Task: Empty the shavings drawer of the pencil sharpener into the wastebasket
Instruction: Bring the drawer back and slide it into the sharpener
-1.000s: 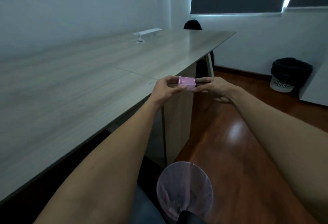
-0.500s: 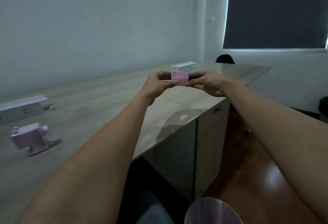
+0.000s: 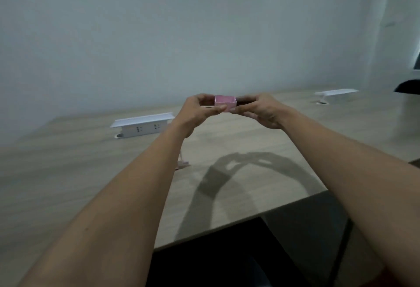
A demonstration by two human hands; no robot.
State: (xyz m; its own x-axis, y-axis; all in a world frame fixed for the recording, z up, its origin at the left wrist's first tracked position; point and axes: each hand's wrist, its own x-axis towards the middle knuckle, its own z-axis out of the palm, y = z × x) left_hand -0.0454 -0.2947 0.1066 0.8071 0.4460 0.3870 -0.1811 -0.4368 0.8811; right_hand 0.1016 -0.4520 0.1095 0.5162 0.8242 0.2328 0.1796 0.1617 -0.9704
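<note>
A small pink shavings drawer (image 3: 225,101), open side up, is held level in the air above the wooden desk (image 3: 261,141). My left hand (image 3: 200,110) pinches its left end and my right hand (image 3: 259,109) pinches its right end. Its inside looks pink and bare. A sliver of the pink pencil sharpener (image 3: 181,165) shows on the desk just past my left forearm, which hides most of it. The wastebasket is out of view.
A white power-socket box (image 3: 142,125) with a raised lid stands on the desk at the left, and a second one (image 3: 336,93) at the far right. A plain wall runs behind the desk. The desk's front edge crosses the lower frame, with dark space under it.
My view has swung left from the floor and wastebasket to face the desk and wall. Both hands have kept hold of the drawer, and the sharpener has gone behind my left forearm.
</note>
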